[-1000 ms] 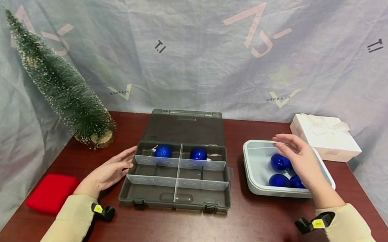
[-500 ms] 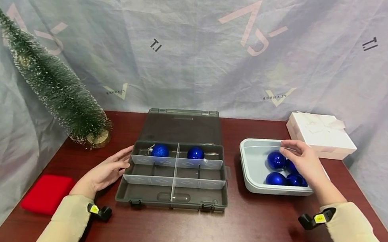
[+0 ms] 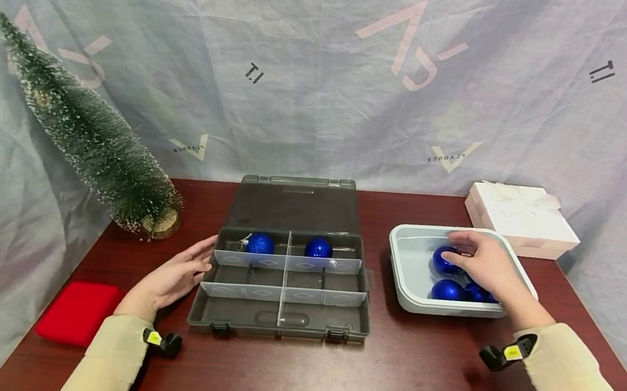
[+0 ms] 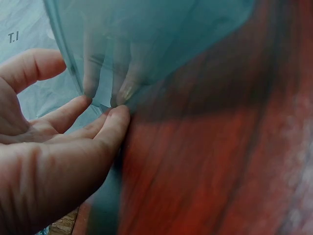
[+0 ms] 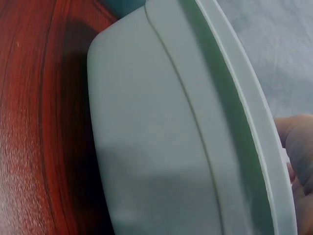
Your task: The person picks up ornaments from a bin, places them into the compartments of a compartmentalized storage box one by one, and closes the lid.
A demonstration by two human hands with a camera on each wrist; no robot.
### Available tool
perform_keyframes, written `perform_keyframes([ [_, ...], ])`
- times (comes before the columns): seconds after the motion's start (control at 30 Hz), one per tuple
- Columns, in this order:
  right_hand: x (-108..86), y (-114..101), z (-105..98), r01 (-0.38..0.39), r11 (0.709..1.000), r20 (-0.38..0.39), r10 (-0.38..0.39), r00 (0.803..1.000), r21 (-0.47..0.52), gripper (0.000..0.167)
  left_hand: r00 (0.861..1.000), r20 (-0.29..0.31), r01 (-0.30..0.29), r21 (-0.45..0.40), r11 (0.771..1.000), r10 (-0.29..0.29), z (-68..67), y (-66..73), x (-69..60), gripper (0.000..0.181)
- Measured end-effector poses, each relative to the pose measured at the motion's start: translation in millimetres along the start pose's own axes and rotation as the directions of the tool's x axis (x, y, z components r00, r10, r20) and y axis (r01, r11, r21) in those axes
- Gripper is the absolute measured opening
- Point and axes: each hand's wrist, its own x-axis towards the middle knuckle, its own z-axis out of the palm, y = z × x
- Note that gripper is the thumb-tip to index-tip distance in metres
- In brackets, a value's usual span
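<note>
My left hand (image 3: 168, 283) lies against the left side of the grey divided box (image 3: 278, 332), its fingertips touching the wall; in the left wrist view the fingers of this hand (image 4: 63, 132) meet the see-through plastic. Two blue balls, one glittery (image 3: 259, 243) and one shiny (image 3: 319, 248), sit in the left and right back compartments. My right hand (image 3: 488, 264) is over the pale tray (image 3: 451, 310), thumb and fingers apart, the thumb overlapping a shiny blue ball (image 3: 442, 262). Other blue balls (image 3: 448, 290) lie beside it, partly covered by the hand.
The box's lid (image 3: 296, 208) lies back behind it. A small frosted tree (image 3: 93, 138) leans at the back left, and a red item (image 3: 81, 313) is beside my left forearm. Behind the tray stands a white gift box (image 3: 522, 222). Hanging cloth (image 3: 310, 124) closes off the back.
My right hand has come down into the tray, nearer the balls. The left hand keeps its place on the box. The whole view has shifted slightly.
</note>
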Motion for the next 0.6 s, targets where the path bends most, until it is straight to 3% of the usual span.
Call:
perform_keyframes([
  [0.17,0.4,-3.3,3.5,0.008,1.000,0.008,-0.008,1.000,0.008,0.044,1.000,-0.005,-0.003,-0.021,1.000,0.002,0.1,-1.9,-1.0,0.078],
  [0.43,-1.3,-7.0,8.9,0.003,1.000,0.101,-0.003,0.995,0.001,0.048,1.000,-0.006,0.004,-0.019,1.000,-0.004,-0.5,-2.7,-1.9,0.078],
  [0.6,-1.2,-4.9,11.1,0.005,1.000,0.116,-0.006,0.993,0.010,0.048,1.000,-0.001,-0.002,-0.016,1.000,0.002,-0.9,-1.9,-1.2,0.077],
])
